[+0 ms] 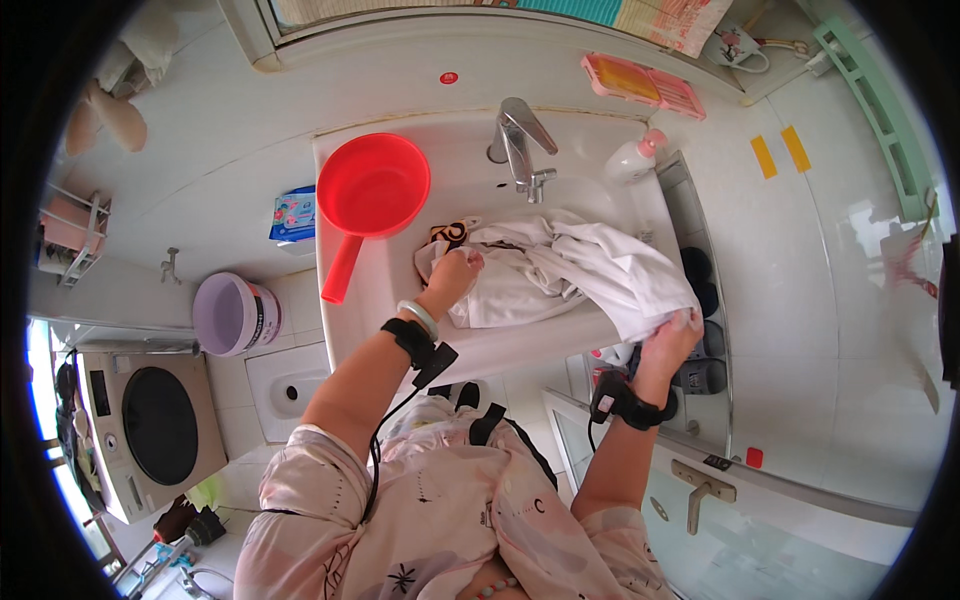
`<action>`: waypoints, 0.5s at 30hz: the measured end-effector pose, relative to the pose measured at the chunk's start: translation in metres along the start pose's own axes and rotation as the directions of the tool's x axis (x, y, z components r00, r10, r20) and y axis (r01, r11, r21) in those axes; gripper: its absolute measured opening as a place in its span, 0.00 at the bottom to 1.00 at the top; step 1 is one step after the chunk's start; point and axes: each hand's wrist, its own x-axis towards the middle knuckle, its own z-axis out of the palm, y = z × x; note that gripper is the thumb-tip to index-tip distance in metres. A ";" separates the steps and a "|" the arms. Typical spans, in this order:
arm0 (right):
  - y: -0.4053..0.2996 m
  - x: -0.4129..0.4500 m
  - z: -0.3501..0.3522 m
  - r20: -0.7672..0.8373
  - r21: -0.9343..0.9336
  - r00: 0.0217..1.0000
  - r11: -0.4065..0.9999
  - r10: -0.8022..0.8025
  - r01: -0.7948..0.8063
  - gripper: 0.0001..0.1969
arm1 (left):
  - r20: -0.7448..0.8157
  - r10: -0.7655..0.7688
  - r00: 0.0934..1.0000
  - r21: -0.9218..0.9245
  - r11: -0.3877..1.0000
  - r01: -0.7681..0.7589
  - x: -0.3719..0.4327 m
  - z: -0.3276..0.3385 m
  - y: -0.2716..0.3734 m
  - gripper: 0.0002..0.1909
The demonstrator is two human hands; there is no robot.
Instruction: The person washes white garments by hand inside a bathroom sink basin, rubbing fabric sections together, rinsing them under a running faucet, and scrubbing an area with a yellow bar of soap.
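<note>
A white cloth garment (pixel 525 277) lies bunched in the white washbasin (pixel 480 356), with a dark and orange patterned part at its left end. My left hand (pixel 456 276) grips the fabric near that patterned part. At the basin's front right corner, my right hand (pixel 671 341) is closed on another end of the garment, which stretches over the rim. Behind the cloth stands a chrome faucet (pixel 517 142). A red plastic dipper (pixel 375 187) rests on the basin's left side, its handle towards me.
A white pump bottle (pixel 634 159) stands at the basin's back right. Pink soap dishes (pixel 641 84) are on the wall. To the left are a blue wipes pack (pixel 295 215), a lilac bucket (pixel 229 313), a squat toilet (pixel 285 382) and a washing machine (pixel 157 427). A glass door (pixel 780 517) is at right.
</note>
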 end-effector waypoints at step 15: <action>-0.069 -0.002 -0.038 -0.133 -0.496 0.917 0.826 -0.375 0.266 0.12 | -0.103 0.243 0.965 0.564 0.813 -0.144 0.076 0.048 0.036 0.18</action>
